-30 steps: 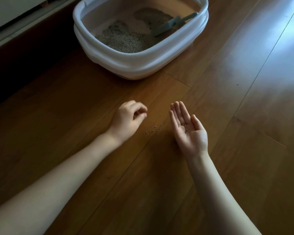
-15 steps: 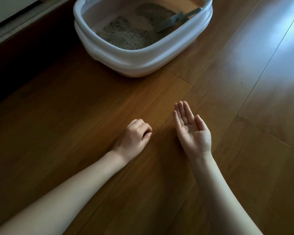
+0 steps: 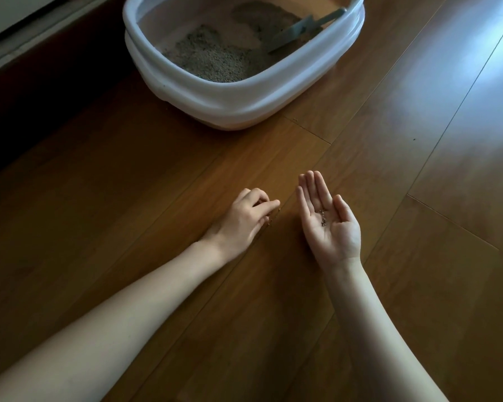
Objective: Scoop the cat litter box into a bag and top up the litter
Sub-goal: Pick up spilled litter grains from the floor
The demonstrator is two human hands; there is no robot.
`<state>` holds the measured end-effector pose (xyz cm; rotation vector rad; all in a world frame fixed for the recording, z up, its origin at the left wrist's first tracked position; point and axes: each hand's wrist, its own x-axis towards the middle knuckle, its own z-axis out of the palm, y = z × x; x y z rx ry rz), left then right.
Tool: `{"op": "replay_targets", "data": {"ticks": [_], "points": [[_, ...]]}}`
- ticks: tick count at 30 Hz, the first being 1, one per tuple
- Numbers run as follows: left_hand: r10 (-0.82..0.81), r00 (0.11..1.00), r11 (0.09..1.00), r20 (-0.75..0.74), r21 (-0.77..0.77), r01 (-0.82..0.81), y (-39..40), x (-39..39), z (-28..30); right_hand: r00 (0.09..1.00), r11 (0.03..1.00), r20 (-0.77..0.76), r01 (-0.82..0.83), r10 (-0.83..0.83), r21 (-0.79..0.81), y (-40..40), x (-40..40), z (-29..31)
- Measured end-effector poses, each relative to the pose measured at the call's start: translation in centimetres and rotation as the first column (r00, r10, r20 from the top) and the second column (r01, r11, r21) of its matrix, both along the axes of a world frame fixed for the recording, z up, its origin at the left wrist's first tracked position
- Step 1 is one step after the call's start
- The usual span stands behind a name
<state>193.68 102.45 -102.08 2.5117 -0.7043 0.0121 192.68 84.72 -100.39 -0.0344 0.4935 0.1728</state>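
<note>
Wooden floor (image 3: 418,285), brown plank boards, carries all items observed. Right hand (image 3: 330,224) is held palm up just above the boards, fingers straight and together, thumb relaxed alongside; a few stray litter grains (image 3: 323,218) lie in the palm crease. Right forearm runs from the lower right of the view up to the wrist, bare.

Left hand (image 3: 244,220) sits palm down, low to the floor and just beside the right hand, apart from it. Its fingers are curled inward with the fingertips bunched toward the thumb at the floor surface; whether they pinch a grain cannot be told. Small loose grains on the floor (image 3: 274,215) lie right at those fingertips. Left forearm extends from the lower left corner, bare.

White litter box (image 3: 244,94) stands on the floor well ahead of both hands, near a pale wall base (image 3: 26,33). Grey litter (image 3: 215,60) is heaped unevenly inside, leaving bare tan bottom in places. Grey scoop (image 3: 299,31) rests inside, handle leaning against the far right rim.
</note>
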Motion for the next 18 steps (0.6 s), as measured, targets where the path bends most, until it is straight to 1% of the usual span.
{"op": "replay_targets", "data": {"ticks": [2,5,8,12,18], "points": [[-0.092,0.996,0.994,0.022,0.055,0.091,0.0,0.4,0.5,1.0,1.0,-0.003,0.0,0.0,0.005,0.0,0.0,0.0],[-0.178,0.982,0.98,0.069,0.1,0.171,0.1,0.6,1.1,1.0,1.0,-0.004,-0.002,0.002,0.005,-0.1,0.1,0.0],[-0.188,0.978,0.98,0.091,0.088,0.18,0.3,0.3,1.2,1.0,1.0,-0.008,0.003,-0.003,0.014,-0.2,0.1,0.0],[-0.183,0.981,0.982,0.063,0.062,0.179,0.6,0.2,1.2,1.0,1.0,-0.009,0.006,-0.006,0.023,-0.2,0.0,0.0],[-0.238,0.971,0.964,0.016,0.128,0.234,1.0,0.3,1.6,1.0,1.0,-0.017,0.007,-0.006,0.021,-0.2,0.0,0.1]]}}
